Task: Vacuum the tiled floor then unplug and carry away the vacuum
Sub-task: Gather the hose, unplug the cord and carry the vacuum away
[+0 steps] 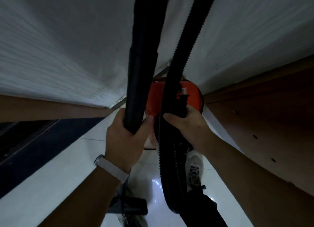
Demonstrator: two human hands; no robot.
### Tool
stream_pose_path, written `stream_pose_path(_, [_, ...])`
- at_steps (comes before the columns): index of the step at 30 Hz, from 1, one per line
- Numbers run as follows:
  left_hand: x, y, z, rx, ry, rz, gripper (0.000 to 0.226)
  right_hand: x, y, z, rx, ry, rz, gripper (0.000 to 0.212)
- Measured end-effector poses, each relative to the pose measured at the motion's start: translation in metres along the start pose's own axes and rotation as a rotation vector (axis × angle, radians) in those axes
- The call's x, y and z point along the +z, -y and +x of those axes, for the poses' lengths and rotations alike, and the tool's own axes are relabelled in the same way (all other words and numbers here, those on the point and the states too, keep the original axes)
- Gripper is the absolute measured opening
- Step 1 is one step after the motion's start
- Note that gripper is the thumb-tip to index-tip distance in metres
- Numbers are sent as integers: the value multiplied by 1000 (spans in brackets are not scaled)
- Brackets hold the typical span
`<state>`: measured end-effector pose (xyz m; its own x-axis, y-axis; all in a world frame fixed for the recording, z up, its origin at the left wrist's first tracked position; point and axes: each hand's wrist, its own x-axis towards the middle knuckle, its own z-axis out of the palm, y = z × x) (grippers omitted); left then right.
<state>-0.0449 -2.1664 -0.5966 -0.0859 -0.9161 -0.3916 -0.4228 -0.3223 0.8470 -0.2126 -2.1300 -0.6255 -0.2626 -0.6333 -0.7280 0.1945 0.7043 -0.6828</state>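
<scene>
An orange vacuum body [192, 94] hangs in front of me, above the white tiled floor [147, 189]. My left hand [124, 136] grips the black rigid wand [141, 84], which rises up out of view. My right hand [188, 125] grips the black handle on top of the vacuum [182, 102]. The ribbed black hose [169, 158] loops down past my right hand towards my legs and climbs again along the right of the wand. I see no plug or cord.
White walls close in on both sides. A brown wooden panel [265, 118] runs along the right. A dark blue surface [42, 141] lies at lower left. My white shoe [195, 167] steps on the floor; a dark object [130, 208] sits near my left foot.
</scene>
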Motion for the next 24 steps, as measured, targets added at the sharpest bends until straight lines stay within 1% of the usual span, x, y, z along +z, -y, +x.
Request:
stream_pose_path(1, [-2,6,2,-17,-27,25,27,3,-4,8,0,-4,-14,15])
stream_pose_path(3, [-4,7,10,20,-37,77,34,9,-11,22,8,-4,-37,14])
stream_pose_path(5, [-7,1,20,79,-53,121,34,11,-16,35,16,-8,-63,16])
stream_pose_path(8, [-10,3,35,94,-94,160,33,9,-21,50,40,-5,-84,10])
stream_pose_path(14, [3,13,49,48,-57,81,34,14,-36,81,99,17,-121,8])
stream_pose_path(21, [15,24,49,68,-58,101,33,14,-72,110,114,-6,-161,24])
stream_pose_path(24, [15,28,50,81,-42,100,33,7,-77,118,113,-86,-170,35])
